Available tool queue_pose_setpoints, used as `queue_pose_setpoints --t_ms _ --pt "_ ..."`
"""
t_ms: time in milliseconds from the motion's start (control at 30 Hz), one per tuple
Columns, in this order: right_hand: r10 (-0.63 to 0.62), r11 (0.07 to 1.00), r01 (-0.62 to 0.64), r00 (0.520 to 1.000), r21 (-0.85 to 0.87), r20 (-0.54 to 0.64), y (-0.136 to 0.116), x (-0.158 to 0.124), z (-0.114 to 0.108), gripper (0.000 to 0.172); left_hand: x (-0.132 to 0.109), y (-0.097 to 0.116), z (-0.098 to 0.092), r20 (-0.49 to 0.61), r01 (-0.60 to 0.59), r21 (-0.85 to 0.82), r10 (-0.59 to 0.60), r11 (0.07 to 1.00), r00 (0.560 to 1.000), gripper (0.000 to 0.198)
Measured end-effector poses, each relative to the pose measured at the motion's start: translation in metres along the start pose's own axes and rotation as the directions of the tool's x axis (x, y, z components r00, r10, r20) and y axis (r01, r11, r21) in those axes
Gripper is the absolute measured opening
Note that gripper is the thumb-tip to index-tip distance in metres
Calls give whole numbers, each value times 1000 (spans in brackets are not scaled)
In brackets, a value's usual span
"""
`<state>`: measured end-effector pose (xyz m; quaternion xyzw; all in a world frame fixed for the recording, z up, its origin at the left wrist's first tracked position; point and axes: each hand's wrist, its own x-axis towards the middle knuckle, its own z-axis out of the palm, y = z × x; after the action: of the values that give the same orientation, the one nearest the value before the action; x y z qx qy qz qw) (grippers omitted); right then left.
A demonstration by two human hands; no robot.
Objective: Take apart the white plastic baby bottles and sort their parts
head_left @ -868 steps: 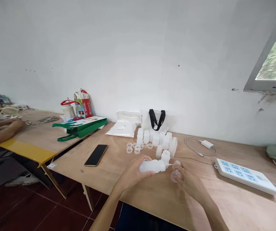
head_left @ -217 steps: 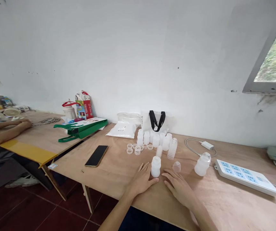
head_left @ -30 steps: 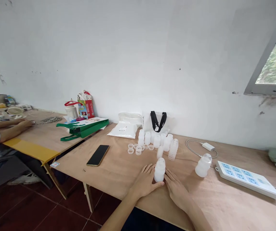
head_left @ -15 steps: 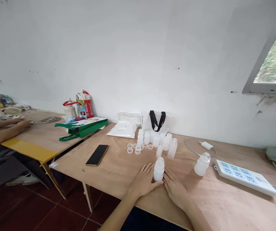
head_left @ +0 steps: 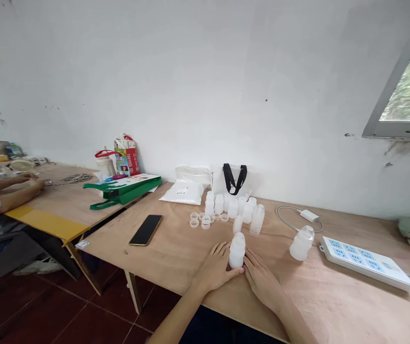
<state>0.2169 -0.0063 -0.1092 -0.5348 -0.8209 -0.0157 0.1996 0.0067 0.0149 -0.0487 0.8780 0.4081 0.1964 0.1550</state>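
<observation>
An upright feeding bottle (head_left: 236, 253), milky white with a clear domed cap, stands on the table between my hands. To its left lies my left hand (head_left: 216, 268), flat with fingers stretched out and the thumb in front of the bottle's base. My right hand (head_left: 262, 278) rests flat on the other side, fingers extended beside the bottle. Neither hand grips it. Beyond are several white bottle bodies (head_left: 232, 209), screw rings (head_left: 205, 220), a stack of clear caps (head_left: 257, 221) and a shorter stack of translucent pieces (head_left: 237, 224). Another capped bottle (head_left: 301, 244) stands to the right.
A phone (head_left: 146, 230) lies left on the wooden table (head_left: 169, 258). White plastic packages (head_left: 183, 192) and a bag with black handles (head_left: 235, 179) are at the wall. Right are a cabled adapter (head_left: 309, 216) and a power strip (head_left: 365, 263). A co-worker's arms (head_left: 15, 188) rest at the left table.
The view has shifted very slightly. My hands and the bottle between them keep the same positions.
</observation>
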Motion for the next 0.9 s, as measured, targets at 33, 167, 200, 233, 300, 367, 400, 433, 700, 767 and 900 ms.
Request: queue_pose_setpoints --t_ms 33,167,200,233,300,367,400,433,700,767,900 --pt "0 1000 0 1000 2 2 0 0 0 48 0 0 0 -2 -2 -1 2 1000 1000 78" --pt "-3 1000 3 1000 8 8 -2 1 -2 47 0 0 1 0 3 9 -3 1000 1000 79" --pt "-4 1000 4 1000 6 11 -2 1 -3 48 0 0 1 -1 5 13 -5 1000 1000 80" --pt "-6 1000 6 1000 2 14 -2 1 -3 48 0 0 1 -1 5 15 -5 1000 1000 81" --pt "-12 1000 12 1000 -5 13 -2 0 -3 49 0 -1 2 -1 6 17 -6 1000 1000 80" --pt "-18 1000 18 1000 -11 2 -1 0 -1 49 0 -1 2 -3 4 12 -4 1000 1000 79" --pt "-20 1000 20 1000 -13 -6 0 0 -1 49 0 -1 2 -6 1 8 -1 1000 1000 79" --pt "-22 1000 22 1000 -12 -13 0 0 0 48 0 -2 2 -9 -3 6 3 1000 1000 79" --pt "114 969 -111 993 219 -1 -13 4 -18 59 0 -3 1 14 4 8 -4 1000 1000 79" --pt "180 914 -160 983 374 -20 -20 5 -31 72 0 -3 0 26 -11 11 10 1000 1000 77" --pt "201 810 -150 979 566 -28 -33 8 -53 68 -2 -4 0 51 -85 57 82 995 995 64"
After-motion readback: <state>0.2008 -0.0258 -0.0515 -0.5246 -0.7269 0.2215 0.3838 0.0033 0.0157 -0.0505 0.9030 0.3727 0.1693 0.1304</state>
